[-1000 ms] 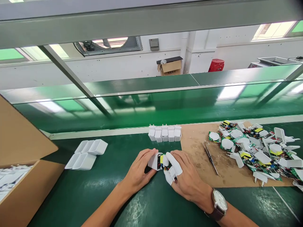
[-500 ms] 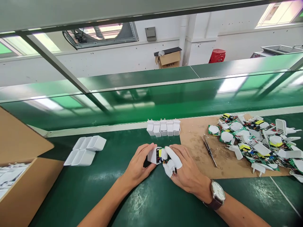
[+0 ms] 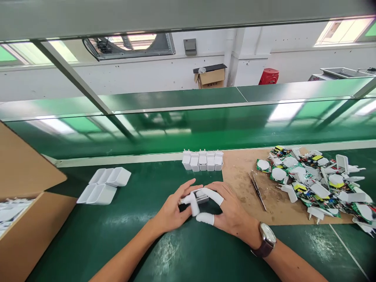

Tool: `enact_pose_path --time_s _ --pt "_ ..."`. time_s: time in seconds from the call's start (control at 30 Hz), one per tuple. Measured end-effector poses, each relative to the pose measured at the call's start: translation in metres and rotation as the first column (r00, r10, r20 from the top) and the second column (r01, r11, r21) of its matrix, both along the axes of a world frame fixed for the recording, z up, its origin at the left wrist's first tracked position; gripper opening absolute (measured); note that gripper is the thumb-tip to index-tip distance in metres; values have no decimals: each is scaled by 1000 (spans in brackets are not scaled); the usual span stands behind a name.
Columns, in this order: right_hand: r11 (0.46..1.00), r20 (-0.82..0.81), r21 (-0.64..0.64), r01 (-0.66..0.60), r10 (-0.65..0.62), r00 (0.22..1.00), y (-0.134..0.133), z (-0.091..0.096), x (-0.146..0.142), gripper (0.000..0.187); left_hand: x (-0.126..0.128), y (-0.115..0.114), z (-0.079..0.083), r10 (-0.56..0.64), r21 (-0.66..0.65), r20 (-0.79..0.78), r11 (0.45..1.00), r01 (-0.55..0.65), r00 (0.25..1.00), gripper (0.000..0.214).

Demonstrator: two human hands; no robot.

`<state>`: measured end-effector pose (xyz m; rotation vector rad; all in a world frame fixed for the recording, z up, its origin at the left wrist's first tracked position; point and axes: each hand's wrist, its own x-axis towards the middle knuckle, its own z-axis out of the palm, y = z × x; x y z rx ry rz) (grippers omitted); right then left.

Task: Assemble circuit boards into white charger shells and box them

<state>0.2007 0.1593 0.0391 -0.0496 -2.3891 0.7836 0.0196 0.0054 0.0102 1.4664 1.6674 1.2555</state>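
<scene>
Materials and surface finishes on the worktop [image 3: 88,243].
Worktop: smooth green covering, glossy, with dull worn patches. Held charger shell [image 3: 197,197], charger row [image 3: 202,160] and empty shells [image 3: 104,186]: smooth white plastic. Finger cots [image 3: 205,218]: matt white, rubber-like. Board [image 3: 237,176] and box [image 3: 29,219]: matt brown cardboard, the board scuffed. Tweezers [image 3: 257,190]: bare metal.

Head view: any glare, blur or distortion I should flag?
Head view: window glare streaks the glossy green belt. The window at top right is blown out. The near beam across the top is soft. The rails bow toward the edges, which looks like wide-lens distortion. The left hand, right hand and the white charger between them are sharp and evenly lit, with little shadow.
</scene>
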Motion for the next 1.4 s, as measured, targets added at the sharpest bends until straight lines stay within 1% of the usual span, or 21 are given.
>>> enact_pose_path --time_s 0.07,0.1,0.17,0.2,0.27,0.33,0.43,0.5,0.63,0.7,0.83,0.93,1.0,1.1,1.27,1.4 --pt "1000 19 -8 -10 10 1000 2 -7 -2 45 -1 0 4 6 -23 154 1000 -3 988 67" --pt "1000 32 -2 -19 19 999 2 -11 -3 45 -1 -1 6 8 -24 210 1000 -3 978 66" --pt "999 69 16 -40 39 997 3 -19 -4 48 -1 -2 9 -3 -16 277 1000 8 961 65" --pt "999 93 23 -45 43 995 3 -22 -5 49 -1 -2 10 -9 -4 287 1000 11 958 66" --pt "998 132 32 -45 41 990 4 -26 -5 48 -1 -3 8 -10 27 251 1000 4 968 70" --pt "999 139 33 -43 38 989 4 -24 -4 45 -1 -3 5 -1 71 152 997 -10 988 80" --pt "999 75 44 -24 21 997 3 -18 -2 45 -1 -4 2 25 125 5 992 -26 1000 95" --pt "998 50 54 -14 12 999 3 -14 -3 46 -1 -5 2 38 145 -43 989 -32 998 99" --pt "989 103 121 -79 67 992 4 -14 -6 45 0 -5 4 68 161 -68 985 -56 995 92" --pt "984 100 155 -84 69 993 4 -15 -7 45 0 -5 5 80 175 -65 982 -67 995 89" --pt "988 51 149 -47 39 998 4 -14 -5 45 -1 -5 4 70 219 -69 974 -54 995 97" --pt "989 86 136 -54 42 995 4 -14 -4 39 1 -5 4 67 271 -103 962 -36 992 101" --pt "989 134 131 -71 53 990 3 -15 -4 37 2 -4 4 98 297 -136 953 -54 986 96" --pt "991 163 121 -49 29 986 2 -15 -5 38 2 -2 5 136 321 -186 944 -71 973 82" --pt "984 166 173 -32 3 986 -2 -13 -8 39 1 -1 10 131 341 -280 940 -29 951 48" --pt "991 112 137 -12 -4 994 -1 -12 -7 44 -1 1 9 157 348 -312 937 -41 937 40"
